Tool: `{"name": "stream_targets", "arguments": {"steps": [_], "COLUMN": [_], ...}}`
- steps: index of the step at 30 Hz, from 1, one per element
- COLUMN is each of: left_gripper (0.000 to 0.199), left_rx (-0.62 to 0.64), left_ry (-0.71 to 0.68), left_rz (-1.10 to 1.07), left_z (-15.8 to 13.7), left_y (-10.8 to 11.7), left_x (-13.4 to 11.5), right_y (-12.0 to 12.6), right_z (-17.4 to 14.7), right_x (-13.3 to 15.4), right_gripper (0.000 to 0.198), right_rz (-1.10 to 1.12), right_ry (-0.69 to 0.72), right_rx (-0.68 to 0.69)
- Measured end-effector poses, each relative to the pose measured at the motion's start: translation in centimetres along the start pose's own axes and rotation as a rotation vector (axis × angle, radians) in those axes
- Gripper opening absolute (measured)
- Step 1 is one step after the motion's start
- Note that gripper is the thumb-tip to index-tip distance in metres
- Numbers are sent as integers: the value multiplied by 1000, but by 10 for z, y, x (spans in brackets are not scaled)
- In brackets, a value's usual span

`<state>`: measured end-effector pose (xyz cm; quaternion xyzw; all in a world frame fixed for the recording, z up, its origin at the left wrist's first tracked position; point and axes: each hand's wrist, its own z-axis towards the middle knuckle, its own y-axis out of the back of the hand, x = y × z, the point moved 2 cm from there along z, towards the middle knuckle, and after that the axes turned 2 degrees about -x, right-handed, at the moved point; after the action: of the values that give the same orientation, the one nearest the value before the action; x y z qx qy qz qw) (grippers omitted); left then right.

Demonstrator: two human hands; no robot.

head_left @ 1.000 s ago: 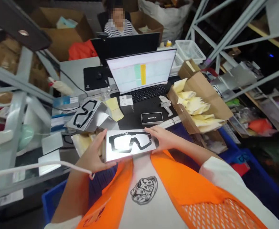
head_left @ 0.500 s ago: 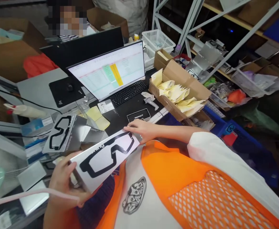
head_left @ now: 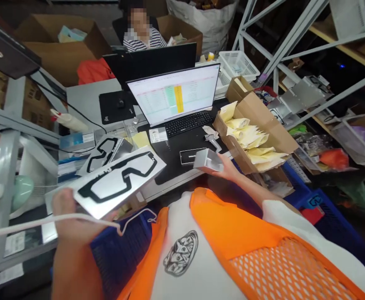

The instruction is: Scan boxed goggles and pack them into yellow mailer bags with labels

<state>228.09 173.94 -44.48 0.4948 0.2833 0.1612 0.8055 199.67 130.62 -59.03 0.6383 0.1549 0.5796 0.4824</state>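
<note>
My left hand (head_left: pixel 73 218) is wrapped round one end of a long white box (head_left: pixel 141 183) printed with black goggles, tilted above the left part of the desk. In my right hand (head_left: pixel 227 168) is a small silver box piece (head_left: pixel 206 160) with an open side, apart from the long box. That piece partly covers a flat black box (head_left: pixel 186 156) with white lettering on the desk. Another goggles box (head_left: pixel 103 154) lies behind the one in my left hand.
A monitor (head_left: pixel 176 96) and keyboard (head_left: pixel 190 123) stand at the back. On the right, a cardboard box (head_left: pixel 263 125) holds several yellow padded envelopes. A grey handheld scanner (head_left: pixel 212 142) lies beside it. A pale cord (head_left: pixel 45 221) crosses before my left hand. Someone in stripes (head_left: pixel 145 41) sits opposite.
My right hand has come away from the long box and now holds the small silver piece to the right. My left hand still holds the long box. The view has shifted.
</note>
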Motion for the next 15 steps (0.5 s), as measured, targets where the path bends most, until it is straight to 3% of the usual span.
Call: {"name": "stream_targets", "arguments": {"steps": [2,3,4,8,11,15], "left_gripper": [99,89,87,77,72,69], "left_rx": [-26,39,172,388,476,502], "left_ry": [15,13,-1,41,64,153], "left_rz": [85,135,150,85,38,-54], "left_z": [14,21,28,49,48,33], "left_y": [-5,-15,-30,-110,-156,-180], "left_x": [-9,-15,-22,-21,1,15], "right_y": [6,5,0,-35,-55,-57], "right_z": [-18,-25,-32,-48,-58,-62], "right_x": [-17,-23,-27,-31,-24,-17], "right_gripper": [108,110,113,117,118,106], "right_rz": [19,47,82,147,110,35], "right_ry": [-131,-175,-208,-287,-260,-126], "right_rx": [-118,-164,-200,-212,-150,-127]}}
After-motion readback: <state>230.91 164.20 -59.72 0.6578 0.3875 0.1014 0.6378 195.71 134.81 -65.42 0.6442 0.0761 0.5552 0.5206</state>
